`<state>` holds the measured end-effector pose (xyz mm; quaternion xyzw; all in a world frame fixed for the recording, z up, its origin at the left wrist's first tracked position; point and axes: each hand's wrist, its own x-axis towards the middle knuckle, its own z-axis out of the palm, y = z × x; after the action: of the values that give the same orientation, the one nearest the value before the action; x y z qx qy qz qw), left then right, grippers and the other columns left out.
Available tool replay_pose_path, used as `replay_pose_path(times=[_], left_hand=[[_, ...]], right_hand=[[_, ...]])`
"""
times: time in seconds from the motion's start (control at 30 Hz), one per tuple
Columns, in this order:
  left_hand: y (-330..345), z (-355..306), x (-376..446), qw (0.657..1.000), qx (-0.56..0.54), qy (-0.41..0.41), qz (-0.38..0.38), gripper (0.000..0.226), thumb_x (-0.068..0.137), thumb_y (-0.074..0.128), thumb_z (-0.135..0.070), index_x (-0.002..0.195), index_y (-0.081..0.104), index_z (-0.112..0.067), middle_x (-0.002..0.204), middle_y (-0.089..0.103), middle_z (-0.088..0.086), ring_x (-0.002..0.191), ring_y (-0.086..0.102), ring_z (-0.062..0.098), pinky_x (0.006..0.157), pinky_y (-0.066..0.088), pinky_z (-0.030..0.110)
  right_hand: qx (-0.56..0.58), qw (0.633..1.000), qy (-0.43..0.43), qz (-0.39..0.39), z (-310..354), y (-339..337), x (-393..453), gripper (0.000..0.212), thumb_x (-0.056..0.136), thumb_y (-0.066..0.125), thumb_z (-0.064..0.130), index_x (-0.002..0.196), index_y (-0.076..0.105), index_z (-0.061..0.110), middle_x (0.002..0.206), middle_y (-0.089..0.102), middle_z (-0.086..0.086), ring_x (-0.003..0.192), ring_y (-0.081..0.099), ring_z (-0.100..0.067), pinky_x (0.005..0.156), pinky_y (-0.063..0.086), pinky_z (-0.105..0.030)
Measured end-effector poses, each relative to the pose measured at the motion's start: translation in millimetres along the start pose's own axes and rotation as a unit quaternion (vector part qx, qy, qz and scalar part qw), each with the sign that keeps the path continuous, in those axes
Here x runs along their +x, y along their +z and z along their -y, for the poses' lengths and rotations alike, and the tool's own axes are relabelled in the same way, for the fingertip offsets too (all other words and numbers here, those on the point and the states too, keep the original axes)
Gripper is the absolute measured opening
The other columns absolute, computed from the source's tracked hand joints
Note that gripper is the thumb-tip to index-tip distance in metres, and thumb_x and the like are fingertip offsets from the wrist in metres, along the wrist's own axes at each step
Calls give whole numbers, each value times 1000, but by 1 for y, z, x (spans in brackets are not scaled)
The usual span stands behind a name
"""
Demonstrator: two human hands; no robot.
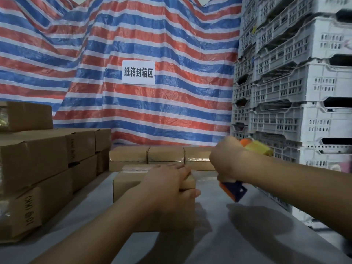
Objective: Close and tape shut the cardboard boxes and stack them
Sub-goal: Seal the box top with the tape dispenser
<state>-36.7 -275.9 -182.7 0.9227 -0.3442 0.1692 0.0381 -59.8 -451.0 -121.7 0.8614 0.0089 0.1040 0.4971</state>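
A small cardboard box [127,184] stands on the grey table [219,235] in front of me. My left hand [169,184] lies across its top with the fingers spread flat and the thumb down its right side. My right hand [228,159] grips a tape dispenser [235,190] with an orange and blue body and a yellowish roll, held just to the right of the box. A strip of clear tape stretches from the box's right edge toward the dispenser.
Three taped boxes [165,157] line the table's back edge. Stacked cardboard boxes [38,159] rise on the left. White plastic crates [295,92] tower on the right. A striped tarp [152,44] with a paper sign [138,72] hangs behind.
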Motion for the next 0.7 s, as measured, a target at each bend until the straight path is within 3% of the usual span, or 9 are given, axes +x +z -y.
replay_pose_path(times=[0.13,0.2,0.3,0.47,0.6,0.67,0.7], left_hand=[[1,2,1,1000,1,13,-9,70,91,40,-68,151,20,-38,158,27,-8,140,35,18,111,30,43],[0,3,2,1000,-5,22,-8,68,92,41,-67,151,21,-39,158,27,-8,140,34,17,112,30,44],[0,4,1,1000,-11,23,-10,66,92,42,-66,149,26,-38,155,32,-9,135,39,17,111,35,43],[1,5,5,1000,-14,23,-12,65,89,44,-68,146,32,-38,149,40,-9,128,45,16,106,40,42],[5,6,8,999,-9,26,-16,66,88,43,-70,145,32,-39,149,40,-10,128,45,16,104,41,41],[7,7,9,999,-5,24,-23,65,87,43,-71,144,33,-40,147,42,-10,126,46,15,103,41,41],[8,7,10,999,-6,22,-26,65,87,43,-71,143,33,-41,146,42,-11,126,47,15,103,41,41]], right_hand=[[188,976,106,-37,5,51,-19,53,98,34,65,71,45,20,66,43,3,54,38,-13,48,27,-28],[250,953,168,-38,16,69,-30,54,96,29,70,65,37,26,63,44,7,53,40,-10,48,31,-28],[301,927,220,-26,41,88,-40,59,93,27,73,64,43,25,63,48,8,53,46,-9,46,33,-27],[350,910,222,20,52,91,-55,57,94,27,73,66,41,25,66,46,9,53,42,-8,44,27,-26],[335,919,204,35,39,68,-56,58,92,24,77,73,41,25,70,48,10,58,45,-9,49,33,-27],[435,872,220,-49,29,53,-49,57,93,22,76,90,52,28,83,60,8,70,55,-10,59,42,-30],[534,812,215,-94,25,44,-41,57,95,23,73,103,58,29,97,66,7,82,60,-10,67,46,-31]])
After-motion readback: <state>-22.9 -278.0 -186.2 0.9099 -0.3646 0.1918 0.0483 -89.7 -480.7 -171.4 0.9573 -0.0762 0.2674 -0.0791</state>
